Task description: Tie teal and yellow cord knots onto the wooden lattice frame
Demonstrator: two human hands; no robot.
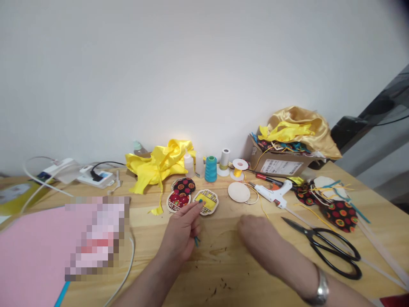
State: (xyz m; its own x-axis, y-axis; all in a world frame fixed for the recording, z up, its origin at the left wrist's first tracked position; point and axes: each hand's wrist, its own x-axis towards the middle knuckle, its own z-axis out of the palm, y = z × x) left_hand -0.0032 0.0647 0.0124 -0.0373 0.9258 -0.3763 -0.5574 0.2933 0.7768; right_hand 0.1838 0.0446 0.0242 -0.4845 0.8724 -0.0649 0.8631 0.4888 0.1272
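Observation:
My left hand (185, 228) pinches a short teal cord (196, 241). One end of it pokes out at the fingertips and the other hangs below the fingers. Just behind these fingertips lies a wooden fretwork piece (210, 202) with yellow fabric inside its frame. Beside it, to the left, are more fretwork pieces (179, 200) with red and black patterned fabric. My right hand (258, 238) is curled closed, slightly blurred, above the table to the right. Its fingertips are turned away, and whatever they hold is hidden. A plain wooden disc (238, 192) lies beyond it.
Black-handled scissors (332, 249) and a white glue gun (275, 192) lie to the right. Teal thread (211, 169) and a yellow spool (239, 169) stand near the wall. Yellow fabric (156, 166), a cardboard box (271, 164) and a power strip (99, 178) line the back.

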